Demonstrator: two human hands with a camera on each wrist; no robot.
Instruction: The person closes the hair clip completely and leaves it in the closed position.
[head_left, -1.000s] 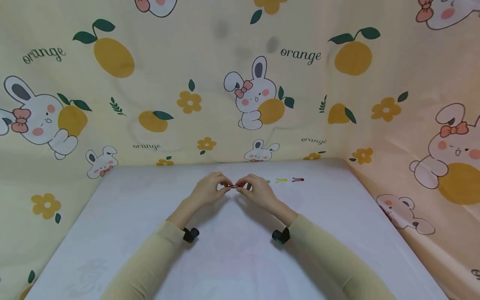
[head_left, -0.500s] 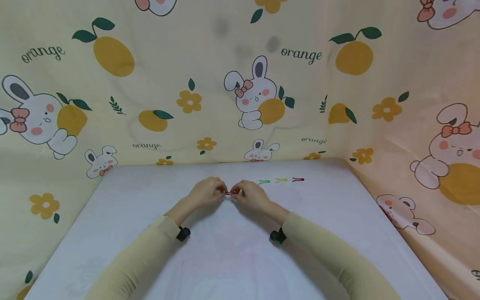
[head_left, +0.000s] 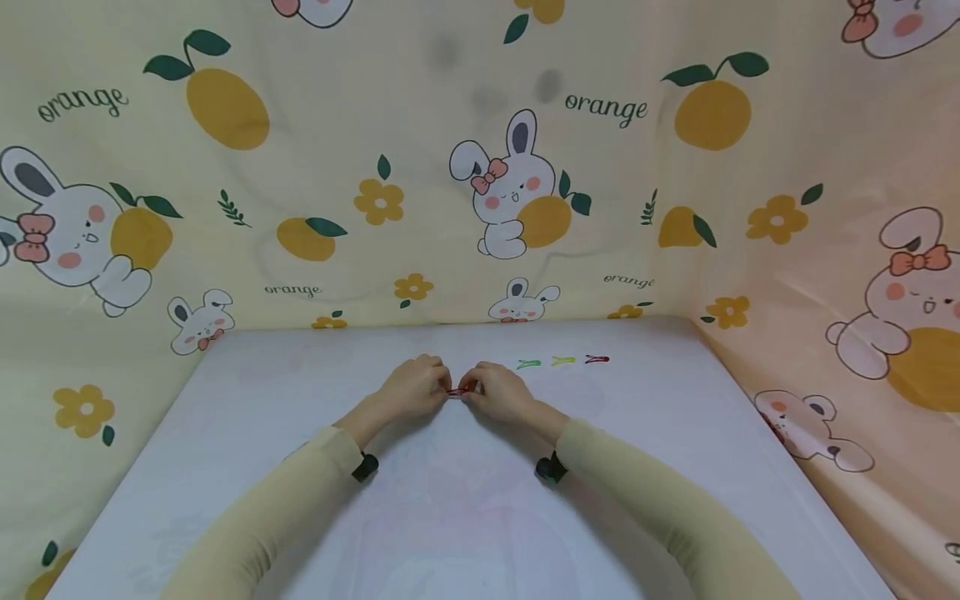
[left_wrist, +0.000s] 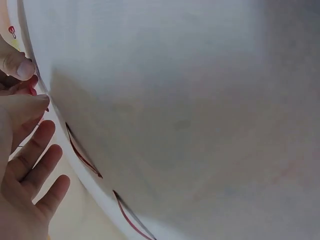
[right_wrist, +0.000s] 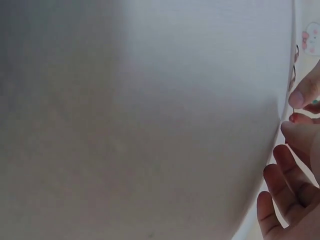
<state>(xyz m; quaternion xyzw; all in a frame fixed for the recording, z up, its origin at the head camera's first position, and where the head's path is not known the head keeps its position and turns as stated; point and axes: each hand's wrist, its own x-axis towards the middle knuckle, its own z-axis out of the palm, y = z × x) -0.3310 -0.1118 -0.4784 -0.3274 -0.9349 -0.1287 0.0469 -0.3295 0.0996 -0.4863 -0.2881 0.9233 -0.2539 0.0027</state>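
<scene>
The left hand (head_left: pixel 417 387) and the right hand (head_left: pixel 498 392) meet fingertip to fingertip, each pinching one end of a small red clip (head_left: pixel 456 392) between thumb and fingers. Gripping so slim a thing from both sides probably steadies it and keeps its middle free of the fingers. In the wrist views the spare fingers of each hand stand loosely spread, likely to leave the fingertips room. The clip is too small and too covered to tell whether it is splayed or snapped flat, or whether it touches the counter (head_left: pixel 450 517).

Just beyond the right hand and off to its right, three clips lie in a row: green clip (head_left: pixel 529 363) nearest, then yellow clip (head_left: pixel 563 360), then dark red clip (head_left: pixel 597 359). They sit apart from one another, their forked ends towards the hands; the even gaps look deliberate, perhaps so each can be picked out singly.

By the left hand, its wrist view shows two more reddish clips, one nearer (left_wrist: pixel 80 156) and one farther (left_wrist: pixel 128 219), seen edge-on on the counter; in the head view that hand apparently hides them.

Farther beyond both hands hangs a printed cloth (head_left: pixel 420 100).
</scene>
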